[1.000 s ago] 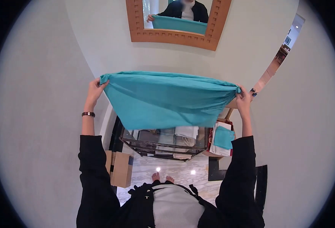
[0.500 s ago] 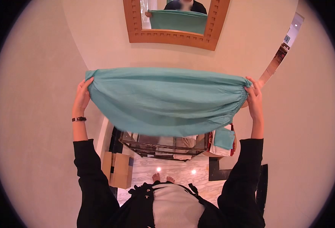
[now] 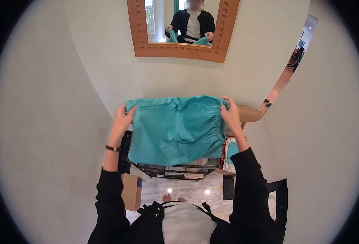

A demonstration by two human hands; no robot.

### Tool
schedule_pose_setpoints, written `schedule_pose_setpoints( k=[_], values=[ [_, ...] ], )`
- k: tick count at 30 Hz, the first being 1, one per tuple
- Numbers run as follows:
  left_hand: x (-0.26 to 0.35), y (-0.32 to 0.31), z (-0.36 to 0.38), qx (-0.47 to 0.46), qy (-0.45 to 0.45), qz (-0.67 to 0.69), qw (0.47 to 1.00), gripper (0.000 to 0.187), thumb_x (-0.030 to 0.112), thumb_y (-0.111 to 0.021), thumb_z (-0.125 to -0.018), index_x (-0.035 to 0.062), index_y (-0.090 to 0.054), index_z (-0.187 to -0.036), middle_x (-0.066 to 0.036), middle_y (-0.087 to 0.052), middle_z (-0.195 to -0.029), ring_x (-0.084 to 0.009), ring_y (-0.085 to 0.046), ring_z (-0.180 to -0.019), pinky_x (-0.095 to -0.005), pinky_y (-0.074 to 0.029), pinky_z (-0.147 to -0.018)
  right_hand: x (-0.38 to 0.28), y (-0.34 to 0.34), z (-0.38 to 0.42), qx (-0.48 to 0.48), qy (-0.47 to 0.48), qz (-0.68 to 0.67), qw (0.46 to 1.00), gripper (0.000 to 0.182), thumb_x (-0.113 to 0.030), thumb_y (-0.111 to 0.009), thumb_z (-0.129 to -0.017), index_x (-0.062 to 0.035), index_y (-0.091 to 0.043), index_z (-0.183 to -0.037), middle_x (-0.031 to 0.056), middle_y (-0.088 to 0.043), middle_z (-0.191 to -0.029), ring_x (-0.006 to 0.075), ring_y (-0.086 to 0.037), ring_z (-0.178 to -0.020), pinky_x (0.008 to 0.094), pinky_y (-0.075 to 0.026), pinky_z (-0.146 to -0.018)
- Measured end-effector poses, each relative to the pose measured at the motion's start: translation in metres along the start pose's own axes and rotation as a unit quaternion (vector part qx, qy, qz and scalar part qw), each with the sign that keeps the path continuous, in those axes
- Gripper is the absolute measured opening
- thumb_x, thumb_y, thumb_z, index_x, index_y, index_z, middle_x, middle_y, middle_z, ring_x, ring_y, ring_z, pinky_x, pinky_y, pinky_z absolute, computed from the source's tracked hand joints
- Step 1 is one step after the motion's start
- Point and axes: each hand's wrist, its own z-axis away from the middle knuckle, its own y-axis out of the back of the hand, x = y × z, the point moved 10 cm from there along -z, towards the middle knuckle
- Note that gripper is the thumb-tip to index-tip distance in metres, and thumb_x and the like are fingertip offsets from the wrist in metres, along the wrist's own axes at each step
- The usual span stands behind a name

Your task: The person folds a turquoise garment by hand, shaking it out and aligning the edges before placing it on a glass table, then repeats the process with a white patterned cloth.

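Here, turquoise cloth (image 3: 175,132) hanging between left hand (image 3: 123,119) and right hand (image 3: 231,116), upper corners pinched

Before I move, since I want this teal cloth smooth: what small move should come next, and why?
Probably ease the left hand and right hand slightly apart. Both hold the teal cloth near its upper corners, yet its top edge ripples between them and creases cross its middle; a gentle pull might flatten these.
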Motion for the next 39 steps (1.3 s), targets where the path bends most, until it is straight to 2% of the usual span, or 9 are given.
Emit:
schedule_pose_setpoints(
  k=[3,10,13,17,24,26,30,35,39],
  values=[
    [0.070,-0.048,0.029,-0.029,-0.010,0.092,0.995,0.025,0.006,-0.060,-0.091,0.0034,-0.058,-0.115,-0.001,-0.059,-0.074,-0.0051,-0.055,-0.062,-0.0229,-0.047,-0.049,-0.071,-0.013,0.016,-0.053,-0.004,-0.054,0.997,0.032,-0.008,-0.058,-0.084,-0.0067,-0.059,-0.116,0.0201,-0.065,-0.087,0.0302,-0.062,-0.077,0.0351,-0.049,-0.074],
    [0.153,-0.137,0.072,-0.265,0.003,0.116,0.957,0.022,0.006,-0.061,-0.092,0.0052,-0.059,-0.113,0.000,-0.059,-0.098,-0.0018,-0.056,-0.075,-0.0198,-0.050,-0.058,-0.161,-0.035,0.046,-0.194,0.036,-0.195,0.961,0.032,-0.011,-0.061,-0.089,-0.0044,-0.060,-0.120,0.0147,-0.067,-0.093,0.0203,-0.062,-0.081,0.0327,-0.050,-0.077],
    [0.144,-0.142,0.076,-0.300,0.019,0.031,0.953,0.032,0.006,-0.065,-0.090,0.0053,-0.053,-0.119,-0.003,-0.057,-0.107,-0.0052,-0.058,-0.086,-0.0228,-0.053,-0.067,-0.166,-0.035,0.058,-0.246,0.004,-0.215,0.945,0.034,-0.011,-0.060,-0.090,-0.0007,-0.060,-0.122,0.0083,-0.069,-0.098,0.0157,-0.060,-0.084,0.0323,-0.050,-0.078],
    [0.162,-0.149,0.105,-0.432,-0.043,0.155,0.888,0.057,0.003,-0.069,-0.087,0.0080,-0.035,-0.132,-0.009,-0.054,-0.122,-0.0190,-0.057,-0.113,-0.0323,-0.049,-0.093,-0.162,-0.035,0.071,-0.334,-0.021,-0.238,0.912,0.040,-0.018,-0.061,-0.092,-0.0021,-0.055,-0.129,0.0130,-0.066,-0.108,0.0187,-0.060,-0.100,0.0332,-0.048,-0.088],
    [0.128,-0.140,0.092,-0.290,0.101,0.101,0.946,0.030,0.005,-0.066,-0.090,0.0037,-0.051,-0.116,-0.007,-0.065,-0.102,-0.0135,-0.061,-0.099,-0.0273,-0.050,-0.080,-0.184,-0.031,0.099,-0.363,0.077,-0.161,0.915,0.053,-0.021,-0.061,-0.095,-0.0039,-0.042,-0.141,0.0153,-0.063,-0.120,0.0220,-0.058,-0.111,0.0339,-0.044,-0.096],
    [0.140,-0.127,0.090,-0.237,0.076,-0.066,0.966,0.034,0.014,-0.074,-0.084,0.0045,-0.055,-0.110,-0.004,-0.066,-0.102,-0.0140,-0.062,-0.096,-0.0291,-0.049,-0.080,-0.178,-0.034,0.098,-0.352,0.065,-0.128,0.925,0.049,-0.018,-0.060,-0.095,-0.0038,-0.045,-0.139,0.0142,-0.064,-0.119,0.0204,-0.059,-0.108,0.0331,-0.045,-0.095],
    [0.177,-0.098,0.088,-0.116,-0.175,-0.146,0.967,0.060,0.038,-0.086,-0.066,0.0084,-0.060,-0.111,-0.008,-0.068,-0.099,-0.0244,-0.063,-0.096,-0.0368,-0.042,-0.095,-0.179,-0.029,0.093,-0.354,0.044,-0.217,0.909,0.039,-0.010,-0.057,-0.096,-0.0046,-0.052,-0.134,0.0102,-0.065,-0.116,0.0159,-0.059,-0.104,0.0313,-0.045,-0.094],
    [0.127,-0.109,0.083,-0.199,-0.271,-0.187,0.923,0.067,0.038,-0.088,-0.060,0.0088,-0.063,-0.115,-0.013,-0.064,-0.105,-0.0296,-0.055,-0.107,-0.0416,-0.027,-0.109,-0.177,-0.020,0.092,-0.354,0.021,-0.281,0.892,0.035,-0.007,-0.055,-0.096,-0.0057,-0.057,-0.130,0.0067,-0.065,-0.116,0.0138,-0.057,-0.106,0.0303,-0.045,-0.095],
    [0.055,-0.123,0.074,-0.402,-0.174,-0.278,0.855,0.054,0.034,-0.088,-0.060,0.0055,-0.069,-0.101,-0.014,-0.060,-0.115,-0.0315,-0.054,-0.108,-0.0431,-0.033,-0.106,-0.165,-0.013,0.089,-0.351,0.003,-0.279,0.894,0.033,-0.008,-0.058,-0.096,-0.0012,-0.058,-0.128,0.0063,-0.062,-0.121,0.0140,-0.056,-0.109,0.0291,-0.043,-0.098]
  ],
)
